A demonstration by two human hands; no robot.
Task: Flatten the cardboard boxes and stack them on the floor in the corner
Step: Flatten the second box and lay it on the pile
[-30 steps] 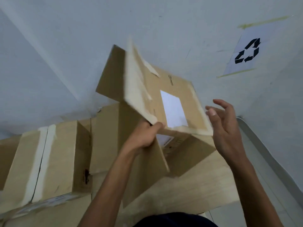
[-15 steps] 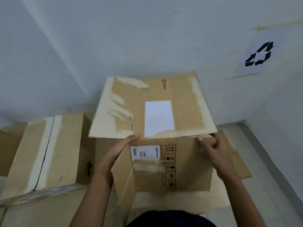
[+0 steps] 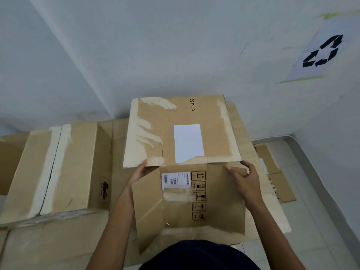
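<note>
A brown cardboard box (image 3: 183,133) with a white label and torn tape marks lies in front of me, its near flaps hanging open toward me. My left hand (image 3: 139,172) grips its near left edge behind a loose flap (image 3: 148,207). My right hand (image 3: 245,178) holds the near right edge, fingers curled over the cardboard. The box rests over flattened cardboard (image 3: 272,217) lying on the floor in the corner.
A taped, closed box (image 3: 58,168) stands at the left on more cardboard (image 3: 48,244). White walls meet in a corner behind. A recycling sign (image 3: 321,53) is taped to the right wall. Tiled floor (image 3: 315,211) shows at the right, with a flat piece (image 3: 280,184).
The box was held up tilted in my left hand alone; it has turned flat and come down lower, and my right hand has taken hold of its right edge.
</note>
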